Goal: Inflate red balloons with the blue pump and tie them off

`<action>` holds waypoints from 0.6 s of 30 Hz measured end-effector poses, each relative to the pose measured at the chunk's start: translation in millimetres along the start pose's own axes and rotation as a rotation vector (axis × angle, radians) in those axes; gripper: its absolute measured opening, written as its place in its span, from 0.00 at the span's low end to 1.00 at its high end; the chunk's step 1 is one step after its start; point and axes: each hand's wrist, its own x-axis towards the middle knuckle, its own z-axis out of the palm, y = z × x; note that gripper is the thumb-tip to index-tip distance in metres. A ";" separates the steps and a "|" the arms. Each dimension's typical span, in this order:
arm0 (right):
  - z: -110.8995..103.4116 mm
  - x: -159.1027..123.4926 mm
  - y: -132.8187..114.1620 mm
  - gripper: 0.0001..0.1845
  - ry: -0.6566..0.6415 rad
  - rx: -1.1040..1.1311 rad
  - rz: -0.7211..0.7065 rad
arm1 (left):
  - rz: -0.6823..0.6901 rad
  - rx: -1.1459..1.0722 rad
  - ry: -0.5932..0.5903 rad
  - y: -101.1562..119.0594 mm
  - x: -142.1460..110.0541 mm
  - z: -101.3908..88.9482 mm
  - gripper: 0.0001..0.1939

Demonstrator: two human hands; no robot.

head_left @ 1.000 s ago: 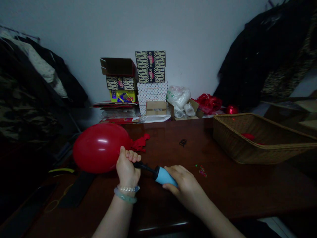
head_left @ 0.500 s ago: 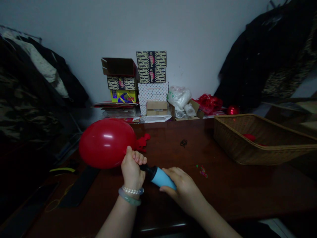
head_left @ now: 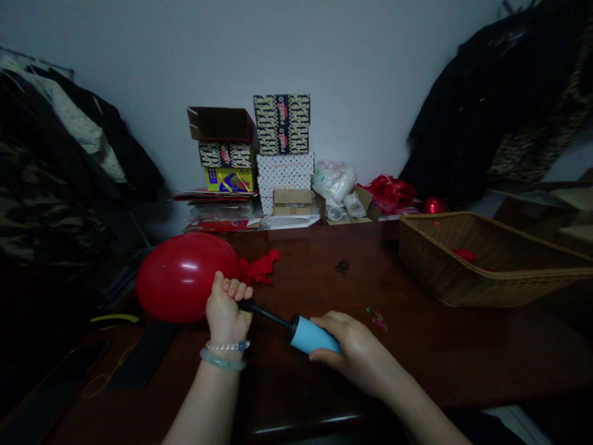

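So, dark wooden desk [head_left: 417, 352], wicker basket [head_left: 430, 272] at far right. Red balloon [head_left: 183, 278], inflated, sits toward desk's left; left hand [head_left: 227, 306] clamps its neck around black nozzle [head_left: 262, 311]. Right hand [head_left: 354, 349], apart, grips blue hand pump [head_left: 312, 335].

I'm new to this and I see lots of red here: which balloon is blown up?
The large round red balloon, its neck gripped in the left hand. The crumpled red balloons lying beside it on the table are limp.
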 end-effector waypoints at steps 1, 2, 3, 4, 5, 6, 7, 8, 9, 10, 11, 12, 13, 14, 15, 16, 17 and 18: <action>-0.5 -0.1 -0.3 0.24 0.003 -0.002 0.005 | -0.003 -0.001 -0.004 0.0 -0.5 0.3 0.19; -0.4 0.0 -0.3 0.25 0.012 -0.010 0.010 | -0.003 -0.002 -0.010 -0.7 -1.2 0.6 0.19; 0.0 0.0 -0.2 0.25 0.023 -0.021 0.012 | 0.001 -0.004 -0.014 -1.8 -2.0 0.9 0.19; 0.6 0.1 0.1 0.25 0.035 -0.034 0.011 | 0.007 -0.006 -0.015 -3.3 -2.8 1.1 0.19; 1.3 0.3 0.4 0.25 0.047 -0.047 0.006 | 0.015 -0.007 -0.014 -4.9 -3.7 1.2 0.19; 2.1 0.4 0.6 0.25 0.060 -0.059 -0.003 | 0.022 -0.008 -0.010 -6.5 -4.6 1.3 0.19; 2.9 0.6 0.8 0.26 0.073 -0.071 -0.013 | 0.027 -0.009 -0.006 -8.2 -5.6 1.5 0.19; 3.8 0.8 0.9 0.26 0.089 -0.081 -0.024 | 0.028 -0.008 -0.004 -10.0 -6.8 1.7 0.19; 5.0 1.1 1.0 0.27 0.107 -0.091 -0.035 | 0.028 -0.007 -0.006 -11.9 -8.4 2.1 0.19; 6.4 1.4 1.0 0.27 0.124 -0.100 -0.046 | 0.026 -0.004 -0.009 -14.1 -10.5 2.6 0.19; 8.0 1.7 1.1 0.28 0.140 -0.108 -0.057 | 0.023 0.000 -0.013 -16.7 -13.0 3.3 0.20; 9.8 2.1 1.3 0.28 0.158 -0.114 -0.067 | 0.018 0.007 -0.018 -19.7 -16.0 4.3 0.20; 11.8 2.4 1.7 0.28 0.176 -0.117 -0.077 | 0.015 0.016 -0.022 -22.9 -19.3 5.4 0.20; 13.9 2.6 2.1 0.28 0.194 -0.119 -0.087 | 0.011 0.026 -0.027 -26.3 -22.9 6.7 0.21; 16.0 2.7 2.7 0.28 0.212 -0.118 -0.097 | 0.009 0.037 -0.031 -29.6 -26.5 8.2 0.21; 18.0 2.6 3.3 0.28 0.231 -0.117 -0.106 | 0.005 0.047 -0.037 -32.6 -30.0 9.8 0.21; 19.8 2.4 3.9 0.28 0.248 -0.114 -0.116 | 0.002 0.055 -0.045 -35.3 -33.2 11.4 0.22; 21.3 2.1 4.5 0.28 0.262 -0.110 -0.125 | 0.001 0.063 -0.051 -37.4 -36.0 13.0 0.22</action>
